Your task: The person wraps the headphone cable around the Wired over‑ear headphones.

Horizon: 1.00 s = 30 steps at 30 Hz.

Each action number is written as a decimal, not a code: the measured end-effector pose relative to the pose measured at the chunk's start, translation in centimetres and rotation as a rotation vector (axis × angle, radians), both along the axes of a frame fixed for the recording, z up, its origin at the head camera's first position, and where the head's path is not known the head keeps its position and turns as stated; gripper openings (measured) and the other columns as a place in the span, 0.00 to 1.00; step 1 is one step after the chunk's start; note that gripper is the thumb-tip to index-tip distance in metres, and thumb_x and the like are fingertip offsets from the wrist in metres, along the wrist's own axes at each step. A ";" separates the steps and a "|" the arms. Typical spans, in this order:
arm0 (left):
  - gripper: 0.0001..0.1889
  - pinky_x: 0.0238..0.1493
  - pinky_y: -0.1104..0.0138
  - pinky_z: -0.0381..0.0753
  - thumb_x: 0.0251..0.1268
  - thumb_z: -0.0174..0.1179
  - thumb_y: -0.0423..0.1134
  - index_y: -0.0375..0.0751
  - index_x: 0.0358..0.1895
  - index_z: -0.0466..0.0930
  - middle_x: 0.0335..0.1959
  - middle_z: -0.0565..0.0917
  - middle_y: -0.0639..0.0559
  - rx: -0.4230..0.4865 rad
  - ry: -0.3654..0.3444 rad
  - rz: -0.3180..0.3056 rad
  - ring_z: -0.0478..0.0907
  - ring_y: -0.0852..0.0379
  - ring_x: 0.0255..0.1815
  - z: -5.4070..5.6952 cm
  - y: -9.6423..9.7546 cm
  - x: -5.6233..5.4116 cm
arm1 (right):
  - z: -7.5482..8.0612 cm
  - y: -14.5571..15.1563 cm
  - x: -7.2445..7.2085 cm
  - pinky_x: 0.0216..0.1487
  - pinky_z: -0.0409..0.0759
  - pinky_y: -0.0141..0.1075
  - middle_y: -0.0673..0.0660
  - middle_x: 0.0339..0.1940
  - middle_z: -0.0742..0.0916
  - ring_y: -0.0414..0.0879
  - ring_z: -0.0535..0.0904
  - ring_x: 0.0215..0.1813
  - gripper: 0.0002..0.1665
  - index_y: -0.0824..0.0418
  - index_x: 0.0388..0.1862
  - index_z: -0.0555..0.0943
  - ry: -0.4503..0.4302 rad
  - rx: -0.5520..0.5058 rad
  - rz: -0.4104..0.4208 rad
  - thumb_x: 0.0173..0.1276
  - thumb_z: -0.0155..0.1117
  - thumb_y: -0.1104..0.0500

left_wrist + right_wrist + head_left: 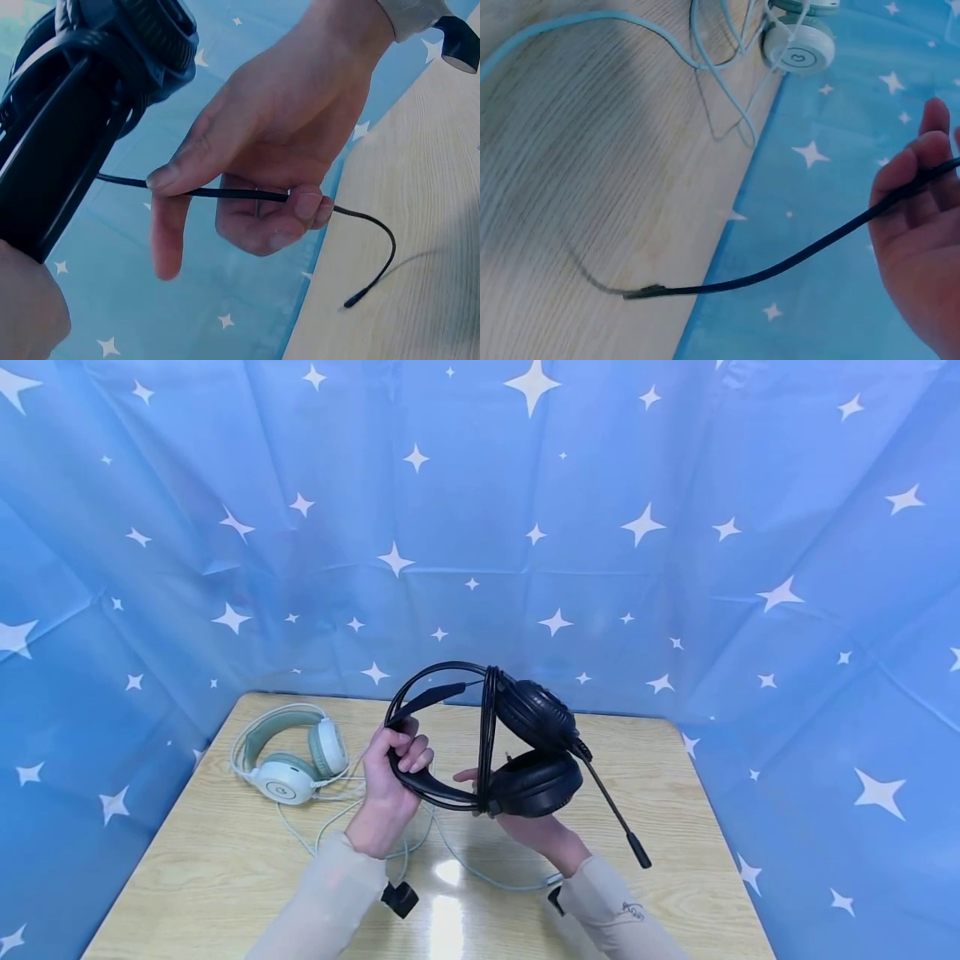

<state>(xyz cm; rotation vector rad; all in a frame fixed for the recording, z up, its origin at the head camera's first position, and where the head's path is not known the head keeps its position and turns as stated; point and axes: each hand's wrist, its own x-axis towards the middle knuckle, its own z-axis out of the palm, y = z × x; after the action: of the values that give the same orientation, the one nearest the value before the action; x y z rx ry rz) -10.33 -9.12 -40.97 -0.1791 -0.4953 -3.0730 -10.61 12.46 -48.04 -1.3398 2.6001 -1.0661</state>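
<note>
A black headset [534,787] with a boom microphone [637,850] is held up over the table. My left hand [393,768] grips its headband, fingers wrapped round the band. Several loops of black cable [487,735] run round the headset beside the ear cups. Beneath the lower cup is my right hand [536,832], partly hidden by it. In the left wrist view that hand [270,127] pinches a loose length of black cable [244,193], whose thin end hangs past the fingers. The right wrist view shows the same cable [802,255] crossing the curled fingers.
A white and pale green headset [288,778] lies on the left of the wooden table [637,910]. Its pale cable [487,878] trails across the tabletop beneath my arms. A blue curtain [480,510] with white stars surrounds the table's back and sides.
</note>
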 end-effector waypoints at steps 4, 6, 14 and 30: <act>0.11 0.18 0.76 0.52 0.53 0.38 0.25 0.42 0.29 0.68 0.18 0.57 0.58 -0.017 -0.041 0.040 0.53 0.65 0.12 0.3 0.3 -0.2 | 0.0 -0.6 0.3 0.34 0.71 0.34 0.48 0.31 0.84 0.38 0.71 0.30 0.16 0.53 0.53 0.84 -0.341 -0.228 -0.058 0.86 0.47 0.58; 0.10 0.17 0.76 0.52 0.54 0.38 0.25 0.42 0.28 0.68 0.17 0.58 0.58 -0.030 -0.053 0.060 0.54 0.65 0.12 0.4 0.3 -0.3 | 0.3 -0.5 0.8 0.35 0.70 0.35 0.46 0.33 0.81 0.38 0.68 0.31 0.16 0.49 0.43 0.83 -0.376 -0.135 -0.101 0.86 0.46 0.54; 0.10 0.16 0.77 0.52 0.53 0.38 0.25 0.45 0.27 0.65 0.17 0.61 0.59 -0.087 -0.063 0.132 0.55 0.66 0.11 0.2 0.4 -0.4 | 1.3 -0.9 1.9 0.31 0.65 0.31 0.44 0.32 0.80 0.34 0.62 0.27 0.20 0.52 0.39 0.81 -0.374 -0.013 -0.153 0.86 0.44 0.49; 0.08 0.16 0.74 0.54 0.53 0.43 0.23 0.41 0.29 0.66 0.13 0.63 0.59 -0.320 -0.126 0.428 0.57 0.66 0.11 0.0 0.8 -1.0 | 1.5 -0.3 2.7 0.44 0.81 0.34 0.38 0.23 0.79 0.35 0.78 0.28 0.16 0.55 0.49 0.83 -0.286 -0.076 -0.072 0.85 0.48 0.54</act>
<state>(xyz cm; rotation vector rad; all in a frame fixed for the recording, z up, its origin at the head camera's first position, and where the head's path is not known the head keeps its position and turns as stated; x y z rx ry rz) -11.34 -8.34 -41.01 0.1053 -0.8985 -2.5835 -7.91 12.14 -46.57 -1.0234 2.4353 -1.2728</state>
